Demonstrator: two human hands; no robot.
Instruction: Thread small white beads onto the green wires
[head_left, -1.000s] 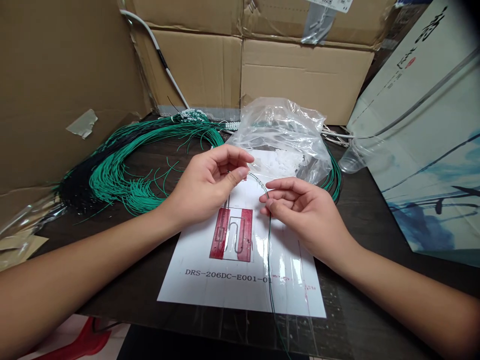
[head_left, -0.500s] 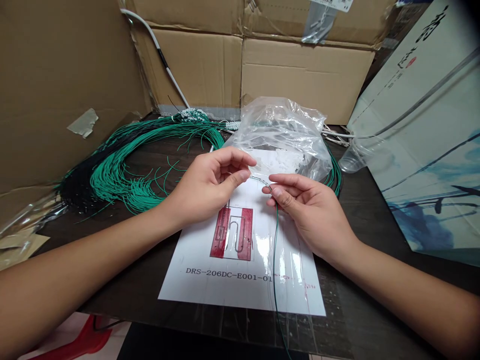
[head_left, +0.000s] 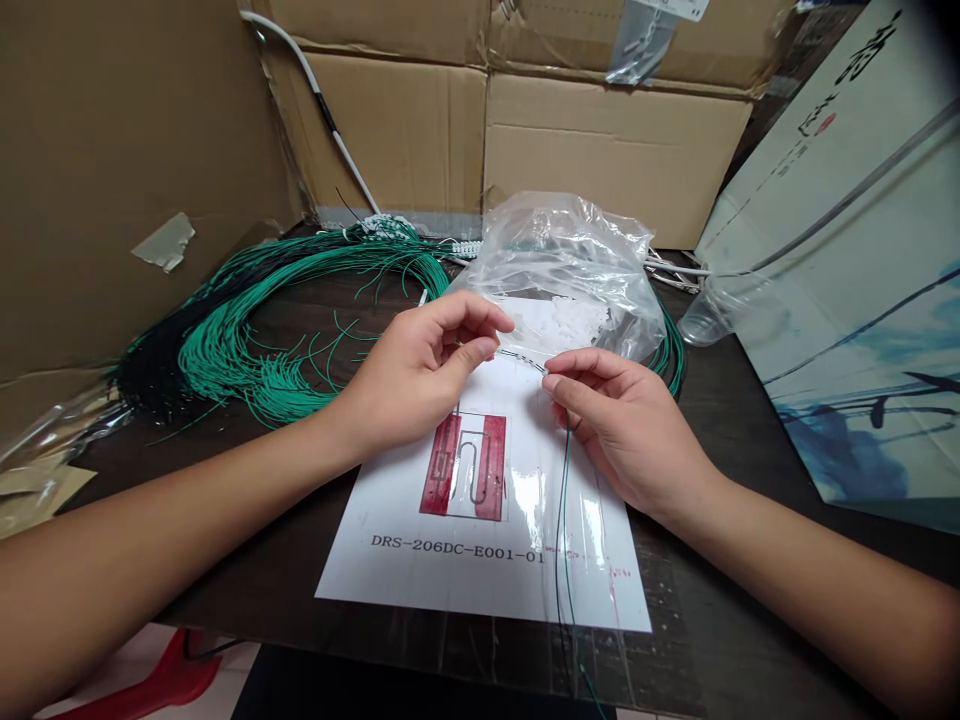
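Observation:
A thin pair of wires, one green and one black, runs between my hands, its upper stretch twisted with small pale parts along it. My left hand has thumb and fingers curled around the far end. The exact contact there is hidden behind the thumb. My right hand pinches the near end between thumb and index finger. Below it, the green and black wires hang loose past the table's front edge. Both hands hover over a white printed sheet with a red-and-white drawing.
A large bundle of green and black wires lies coiled at left. Behind my hands sits a crumpled clear plastic bag. Cardboard boxes wall the back. A clear plastic cup and a painted white panel stand at right.
My right hand has shifted slightly right, so more of the twisted stretch shows. The hanging wires have spread into two separate strands and swung right. My left hand stays put.

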